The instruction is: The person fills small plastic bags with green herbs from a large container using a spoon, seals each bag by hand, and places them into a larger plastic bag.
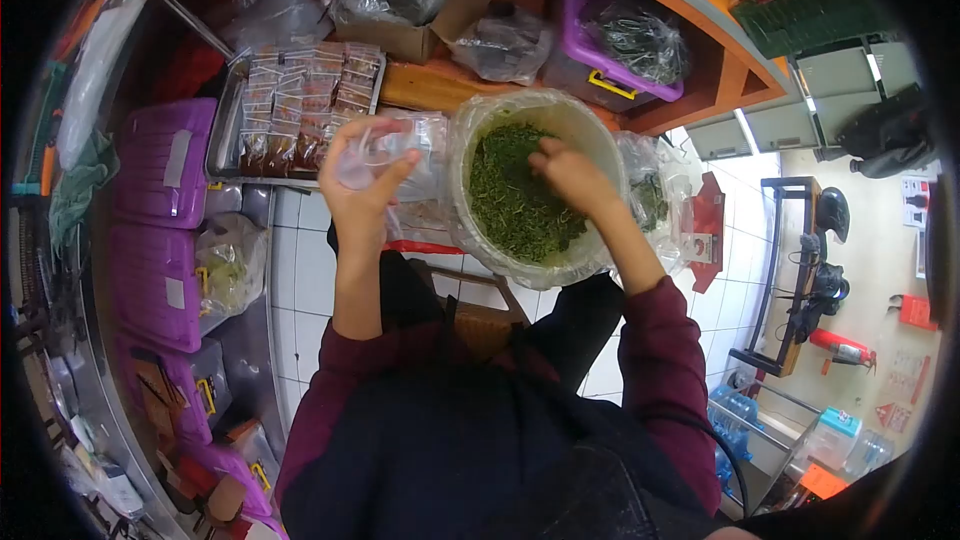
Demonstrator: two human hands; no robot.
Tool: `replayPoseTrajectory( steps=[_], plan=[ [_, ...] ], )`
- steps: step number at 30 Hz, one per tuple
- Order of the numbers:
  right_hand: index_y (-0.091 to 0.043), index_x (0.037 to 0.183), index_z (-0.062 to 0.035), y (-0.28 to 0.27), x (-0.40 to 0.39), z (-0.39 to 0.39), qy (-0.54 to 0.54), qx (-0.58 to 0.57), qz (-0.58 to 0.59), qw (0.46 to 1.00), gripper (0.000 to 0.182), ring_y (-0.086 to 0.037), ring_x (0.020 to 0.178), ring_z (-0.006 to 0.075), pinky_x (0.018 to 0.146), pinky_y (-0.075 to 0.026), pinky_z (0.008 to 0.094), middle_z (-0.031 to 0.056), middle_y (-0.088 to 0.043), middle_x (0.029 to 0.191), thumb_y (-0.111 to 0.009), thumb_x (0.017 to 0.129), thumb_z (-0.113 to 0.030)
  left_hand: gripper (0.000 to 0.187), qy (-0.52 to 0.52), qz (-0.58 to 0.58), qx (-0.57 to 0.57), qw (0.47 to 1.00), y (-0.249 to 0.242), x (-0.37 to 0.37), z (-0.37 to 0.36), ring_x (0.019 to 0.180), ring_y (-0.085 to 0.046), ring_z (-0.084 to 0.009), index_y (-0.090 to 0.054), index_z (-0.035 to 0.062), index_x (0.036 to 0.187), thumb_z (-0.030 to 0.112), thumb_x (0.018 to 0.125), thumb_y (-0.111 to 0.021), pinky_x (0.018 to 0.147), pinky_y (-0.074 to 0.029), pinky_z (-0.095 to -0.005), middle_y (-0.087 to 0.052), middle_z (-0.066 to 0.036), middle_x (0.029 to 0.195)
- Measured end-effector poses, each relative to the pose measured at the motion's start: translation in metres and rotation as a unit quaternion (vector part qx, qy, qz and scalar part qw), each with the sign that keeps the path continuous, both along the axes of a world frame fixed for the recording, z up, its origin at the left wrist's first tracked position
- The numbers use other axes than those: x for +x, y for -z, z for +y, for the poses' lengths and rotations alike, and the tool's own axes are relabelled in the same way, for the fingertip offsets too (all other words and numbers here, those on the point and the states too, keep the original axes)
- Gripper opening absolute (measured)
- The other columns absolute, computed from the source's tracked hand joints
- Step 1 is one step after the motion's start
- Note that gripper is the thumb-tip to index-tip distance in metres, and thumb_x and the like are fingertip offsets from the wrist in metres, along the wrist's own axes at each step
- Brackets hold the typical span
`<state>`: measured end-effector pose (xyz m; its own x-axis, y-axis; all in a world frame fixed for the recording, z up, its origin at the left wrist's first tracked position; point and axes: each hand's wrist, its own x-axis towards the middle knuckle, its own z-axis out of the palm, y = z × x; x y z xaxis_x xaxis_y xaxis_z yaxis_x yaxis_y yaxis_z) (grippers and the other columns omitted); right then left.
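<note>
Your dark garment (440, 450) is filling the near side while your right hand (570, 177), its grip unclear, is resting among chopped greens (515, 205) in the far tub (545, 275), apparently for gathering some, and your left hand (350, 202) is clasping clear plastic (366, 157), next likely needing steadying.

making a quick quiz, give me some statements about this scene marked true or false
The right hand reaches into the round, pale, plastic-lined tub. True.
The left hand is inside the tub. False: it is outside, holding thin clear plastic.
The tub is empty. False: it contains chopped green leaves.
Filled clear packets lie in the rectangular metal tray. True.
The red cylindrical fire extinguisher appears left of the tub. False: it appears right.
</note>
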<state>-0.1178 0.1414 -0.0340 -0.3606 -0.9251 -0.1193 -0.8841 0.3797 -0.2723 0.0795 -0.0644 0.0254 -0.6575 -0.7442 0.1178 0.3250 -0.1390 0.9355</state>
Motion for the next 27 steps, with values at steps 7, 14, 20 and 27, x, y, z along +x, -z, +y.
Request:
replayPoseTrajectory(
  steps=[7, 14, 20, 27],
  plan=[
    [-0.059, 0.082, 0.0022, -0.001, 0.035, -0.014, 0.054, -0.18, -0.195, 0.963, 0.009, -0.059, 0.077, 0.0383, 0.066, -0.046, 0.0422, 0.0189, -0.06, 0.08, -0.06, 0.082, -0.007, 0.042, -0.012, -0.007, 0.156, 0.988, 0.004, 0.0, -0.009, 0.062, -0.054, -0.0035, -0.057, 0.0017, 0.107, 0.0, 0.069, -0.074, 0.042, -0.033, -0.0136, -0.065, -0.014, 0.102],
    [-0.06, 0.083, 0.0041, -0.017, 0.057, -0.002, 0.179, -0.138, -0.349, 0.91, 0.012, -0.064, 0.066, 0.0224, 0.062, -0.05, 0.0364, 0.0146, -0.063, 0.076, -0.057, 0.086, -0.007, 0.047, 0.006, -0.046, 0.082, 0.996, 0.0, 0.0, 0.0, 0.069, -0.057, -0.004, -0.058, 0.0045, 0.108, 0.006, 0.066, -0.078, 0.042, -0.032, -0.013, -0.065, -0.009, 0.099],
    [-0.059, 0.085, 0.0035, 0.004, 0.047, 0.003, 0.301, -0.186, -0.506, 0.786, 0.021, -0.063, 0.067, 0.0186, 0.064, -0.055, 0.0307, 0.0104, -0.063, 0.081, -0.053, 0.092, -0.015, 0.044, 0.083, -0.038, -0.096, 0.991, 0.017, -0.034, 0.049, 0.081, -0.06, -0.0121, -0.06, 0.0068, 0.105, 0.014, 0.066, -0.08, 0.069, -0.047, -0.0259, -0.066, -0.004, 0.093],
    [-0.057, 0.091, 0.0039, -0.044, 0.015, 0.049, 0.4, -0.33, -0.498, 0.695, 0.023, -0.062, 0.075, 0.018, 0.069, -0.056, 0.0312, 0.0109, -0.061, 0.088, -0.051, 0.093, -0.018, 0.04, 0.125, -0.114, -0.215, 0.962, 0.033, -0.051, 0.076, 0.082, -0.064, -0.0194, -0.06, 0.0071, 0.098, 0.016, 0.065, -0.08, 0.073, -0.049, -0.0318, -0.068, -0.006, 0.087]
  ],
)
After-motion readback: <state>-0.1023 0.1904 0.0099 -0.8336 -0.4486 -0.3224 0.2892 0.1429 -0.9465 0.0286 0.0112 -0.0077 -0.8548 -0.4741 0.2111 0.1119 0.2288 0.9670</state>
